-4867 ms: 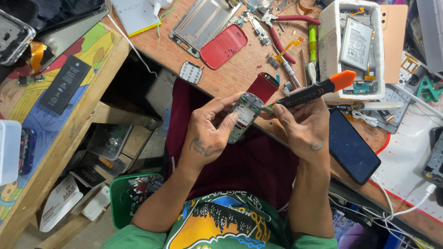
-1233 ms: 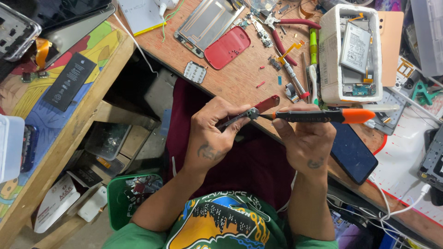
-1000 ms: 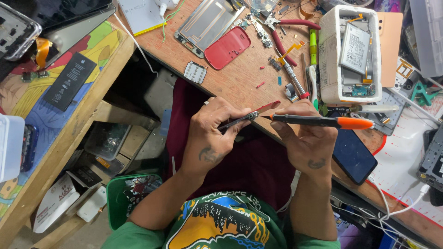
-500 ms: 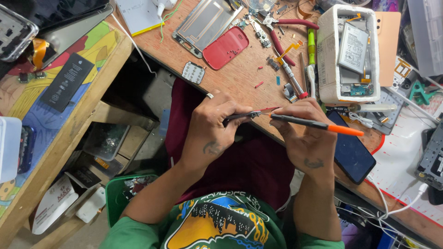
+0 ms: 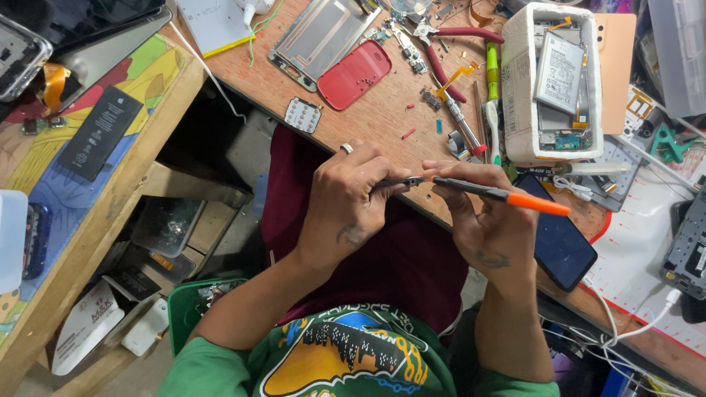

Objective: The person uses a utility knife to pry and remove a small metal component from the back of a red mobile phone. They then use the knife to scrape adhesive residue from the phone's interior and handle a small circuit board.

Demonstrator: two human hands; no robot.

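Pinching a small dark phone part (image 5: 393, 184) edge-on between closed fingertips (image 5: 371, 176) of the left hand (image 5: 346, 206), a ring showing on one finger. Gripping a screwdriver (image 5: 500, 195) with a black shaft and orange end in the curled fingers (image 5: 456, 176) of the right hand (image 5: 489, 228), tip meeting the phone part right where the two hands come together. Holding all this above the lap, just at the near edge of the wooden workbench (image 5: 382, 117).

Lying just right of the right hand, a dark smartphone (image 5: 559, 235), face up. Sitting farther off on the bench, a white foam box (image 5: 522, 88) carrying a flat battery (image 5: 559, 62) and circuit boards. Resting far and to the left of the box, a red oval back cover (image 5: 354, 73) beside a grey metal frame (image 5: 320, 37), with a small keypad piece (image 5: 301, 115) nearer the bench edge. Lying between cover and box, red-handled pliers (image 5: 456, 44) among scattered screws and small parts. Stretching along the left, a painted side table (image 5: 95, 169) bearing a black flat battery (image 5: 99, 132).
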